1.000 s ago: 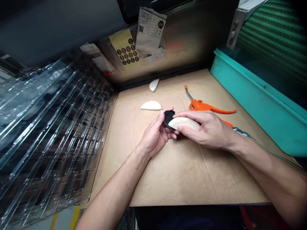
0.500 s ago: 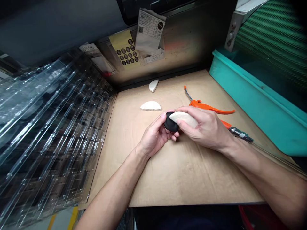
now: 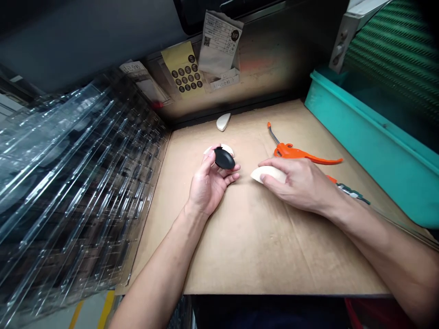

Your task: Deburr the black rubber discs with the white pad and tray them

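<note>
My left hand (image 3: 209,185) holds a small black oval part (image 3: 224,159) between thumb and fingertips, a little above the cardboard sheet (image 3: 254,237). A cream half-round pad (image 3: 269,174) is gripped in my right hand (image 3: 297,185), which rests on the sheet to the right of the left hand. The two hands are apart. Behind the black part lies a second cream pad (image 3: 227,147), mostly hidden by it. A third cream pad (image 3: 223,121) lies farther back by the wall.
An orange air blow gun (image 3: 297,153) with its hose fitting lies behind my right hand. A teal plastic bin (image 3: 363,137) stands along the right edge. Stacked clear plastic trays (image 3: 72,192) fill the left side. Label sheets (image 3: 185,68) hang on the back wall.
The hands have separated: my left hand has carried the black part up and to the left, away from the cream pad, which my right hand has lowered onto the cardboard.
</note>
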`<state>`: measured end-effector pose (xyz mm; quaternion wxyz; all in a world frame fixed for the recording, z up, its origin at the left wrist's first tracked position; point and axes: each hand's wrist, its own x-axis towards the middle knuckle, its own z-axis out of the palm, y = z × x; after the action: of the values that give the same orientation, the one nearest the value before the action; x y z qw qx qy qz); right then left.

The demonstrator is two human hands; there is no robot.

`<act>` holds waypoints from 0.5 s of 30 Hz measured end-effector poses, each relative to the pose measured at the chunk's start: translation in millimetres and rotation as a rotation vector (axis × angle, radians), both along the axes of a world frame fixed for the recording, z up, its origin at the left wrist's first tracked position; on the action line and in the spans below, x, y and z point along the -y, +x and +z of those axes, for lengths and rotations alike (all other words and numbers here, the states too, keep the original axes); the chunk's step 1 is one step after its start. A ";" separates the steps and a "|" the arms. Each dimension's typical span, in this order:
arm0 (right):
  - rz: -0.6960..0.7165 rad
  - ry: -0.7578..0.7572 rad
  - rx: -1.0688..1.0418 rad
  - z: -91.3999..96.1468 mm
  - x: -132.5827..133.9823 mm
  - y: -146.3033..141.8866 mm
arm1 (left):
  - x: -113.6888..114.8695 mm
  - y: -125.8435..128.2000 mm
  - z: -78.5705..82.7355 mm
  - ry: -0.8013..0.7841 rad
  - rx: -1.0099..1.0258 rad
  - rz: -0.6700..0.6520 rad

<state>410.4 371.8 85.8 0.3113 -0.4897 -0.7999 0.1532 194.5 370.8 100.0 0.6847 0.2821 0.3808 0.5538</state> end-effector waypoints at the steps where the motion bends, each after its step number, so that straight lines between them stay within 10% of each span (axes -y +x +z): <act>1: 0.028 -0.016 0.014 -1.9 1.7 -2.7 | -1.4 -2.3 0.5 -0.006 -0.003 0.017; 6: 0.125 0.068 0.041 -2.7 0.9 -1.9 | -5.0 -5.3 0.0 -0.015 -0.018 0.052; 11: -0.293 0.120 0.413 13.1 -9.3 30.5 | -9.4 -10.4 -3.3 -0.025 -0.047 0.136; 15: -0.449 -0.172 0.709 7.5 -20.2 64.1 | -14.8 -20.3 -6.4 -0.019 -0.073 0.221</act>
<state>474.4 392.0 93.3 0.0006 -0.6984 -0.7151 -0.0302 174.2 385.6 93.7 0.6077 0.2517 0.4397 0.6116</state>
